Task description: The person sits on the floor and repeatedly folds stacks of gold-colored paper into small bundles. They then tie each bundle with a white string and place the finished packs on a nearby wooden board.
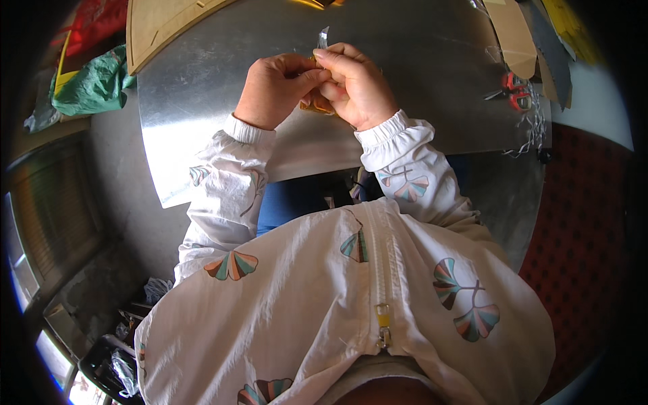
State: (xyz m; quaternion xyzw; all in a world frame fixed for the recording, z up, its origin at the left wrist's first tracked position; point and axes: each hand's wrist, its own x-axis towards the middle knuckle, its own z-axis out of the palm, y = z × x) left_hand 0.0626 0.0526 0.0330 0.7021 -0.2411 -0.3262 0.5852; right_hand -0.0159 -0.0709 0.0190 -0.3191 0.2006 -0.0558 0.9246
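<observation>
My left hand (278, 87) and my right hand (358, 83) meet over a grey metal table (223, 76), fingertips pinched together. Between and beneath them is a shiny gold-orange item (319, 103), mostly hidden by the fingers; its kind is unclear. A strip of clear plastic film (323, 37) sticks up beyond the right thumb. Both hands appear to grip parts of this item or its film, but the exact hold of each is partly covered.
Red-handled scissors (517, 92) and thin white strings (531, 126) lie at the table's right side, near cardboard pieces (511, 35). A wooden board (162, 25) is at the upper left, beside a green plastic bag (93, 86). Another gold shiny item (316, 3) shows at the top edge.
</observation>
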